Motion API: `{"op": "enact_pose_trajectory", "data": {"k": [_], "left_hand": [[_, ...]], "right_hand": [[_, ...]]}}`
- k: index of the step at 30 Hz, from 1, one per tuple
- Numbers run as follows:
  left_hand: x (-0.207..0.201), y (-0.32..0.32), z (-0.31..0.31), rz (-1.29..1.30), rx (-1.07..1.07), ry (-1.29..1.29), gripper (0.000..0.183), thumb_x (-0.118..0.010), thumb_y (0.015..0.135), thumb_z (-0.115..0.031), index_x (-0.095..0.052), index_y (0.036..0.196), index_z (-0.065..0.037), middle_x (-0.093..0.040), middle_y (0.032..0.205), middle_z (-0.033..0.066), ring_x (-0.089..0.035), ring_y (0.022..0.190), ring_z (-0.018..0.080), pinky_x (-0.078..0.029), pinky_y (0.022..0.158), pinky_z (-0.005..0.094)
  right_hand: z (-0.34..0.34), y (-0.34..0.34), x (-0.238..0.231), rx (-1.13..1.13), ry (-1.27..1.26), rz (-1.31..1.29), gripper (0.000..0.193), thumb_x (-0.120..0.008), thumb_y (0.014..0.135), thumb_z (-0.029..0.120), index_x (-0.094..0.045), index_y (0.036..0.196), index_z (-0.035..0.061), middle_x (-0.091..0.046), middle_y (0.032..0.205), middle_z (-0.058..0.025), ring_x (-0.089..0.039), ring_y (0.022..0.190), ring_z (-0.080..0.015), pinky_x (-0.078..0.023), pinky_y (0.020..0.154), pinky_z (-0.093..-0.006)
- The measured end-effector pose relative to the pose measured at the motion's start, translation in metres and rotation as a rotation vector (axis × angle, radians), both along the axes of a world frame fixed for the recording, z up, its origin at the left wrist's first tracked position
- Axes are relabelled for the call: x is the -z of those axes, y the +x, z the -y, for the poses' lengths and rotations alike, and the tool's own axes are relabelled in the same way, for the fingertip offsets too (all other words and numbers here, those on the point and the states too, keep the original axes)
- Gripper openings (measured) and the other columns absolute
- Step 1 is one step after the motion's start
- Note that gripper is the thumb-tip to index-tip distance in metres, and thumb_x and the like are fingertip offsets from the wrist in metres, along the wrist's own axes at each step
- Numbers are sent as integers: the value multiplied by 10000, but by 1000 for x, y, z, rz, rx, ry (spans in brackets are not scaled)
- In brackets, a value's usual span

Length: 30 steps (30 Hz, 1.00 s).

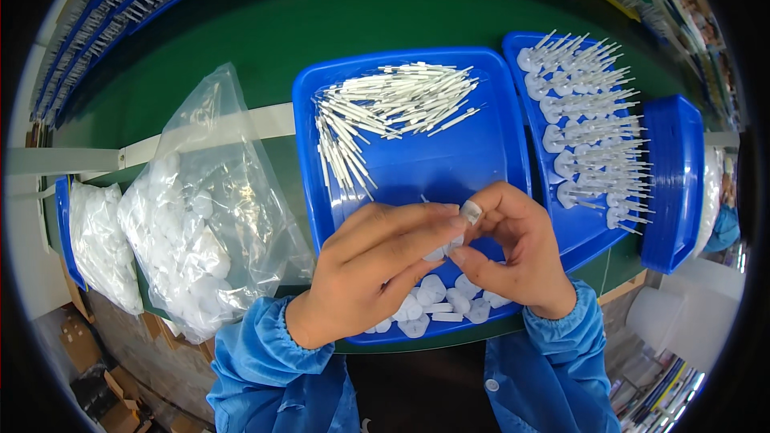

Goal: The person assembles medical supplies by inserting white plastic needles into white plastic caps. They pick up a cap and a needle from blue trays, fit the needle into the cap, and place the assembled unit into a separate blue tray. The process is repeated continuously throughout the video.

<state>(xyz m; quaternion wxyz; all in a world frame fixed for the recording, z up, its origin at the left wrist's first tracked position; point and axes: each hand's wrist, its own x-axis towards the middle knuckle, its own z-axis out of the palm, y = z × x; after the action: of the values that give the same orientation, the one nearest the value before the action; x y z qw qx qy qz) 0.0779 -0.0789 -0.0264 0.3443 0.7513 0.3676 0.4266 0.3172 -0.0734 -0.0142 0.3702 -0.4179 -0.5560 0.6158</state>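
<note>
My left hand (365, 261) and my right hand (517, 252) meet over the near part of a blue tray (497, 162). Between their fingertips they pinch a small white plastic piece (435, 254), mostly covered by the fingers. A thin tip pokes up behind the left fingers; what it belongs to is hidden. A whitish band (471, 211) shows at the right forefinger's tip. Beneath my wrists, loose white plastic pieces (460, 300) lie along the tray's near side. Toward the far side rests a spread pile of thin white sticks (425, 96).
To the right, a second blue tray (589, 244) carries rows of white pieces with sticks attached (581, 124). Beyond it stand stacked blue trays (678, 184). At left, a clear bag (192, 232) holds white pieces, beside another filled bag (103, 244). Filled trays (120, 12) line the far left.
</note>
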Motion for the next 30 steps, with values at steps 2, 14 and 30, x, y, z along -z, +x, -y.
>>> {"op": "enact_pose_trajectory", "data": {"k": [2,14,30], "left_hand": [[1,-4,1,63,8,-32,418,-873,860,17,-812,1271,-26,-758,1362,203,-774,1057,284,-617,894,361],[10,-12,2,326,-103,-392,414,-777,967,87,-745,1372,6,-747,1175,154,-795,1039,225,-668,824,295],[1,-16,2,302,-139,-388,431,-751,957,128,-749,1377,28,-644,1252,114,-709,1106,167,-648,860,252]], "right_hand": [[3,2,-5,25,5,54,296,-835,903,-43,-686,1140,53,-784,1034,-62,-779,921,-145,-599,820,-302],[-74,-21,11,13,1096,1356,163,-729,844,106,-723,1006,95,-740,974,-50,-708,922,-237,-541,804,-391],[-4,-24,-3,122,684,520,257,-919,806,9,-828,1046,31,-779,796,-69,-745,636,-189,-578,617,-306]]}}
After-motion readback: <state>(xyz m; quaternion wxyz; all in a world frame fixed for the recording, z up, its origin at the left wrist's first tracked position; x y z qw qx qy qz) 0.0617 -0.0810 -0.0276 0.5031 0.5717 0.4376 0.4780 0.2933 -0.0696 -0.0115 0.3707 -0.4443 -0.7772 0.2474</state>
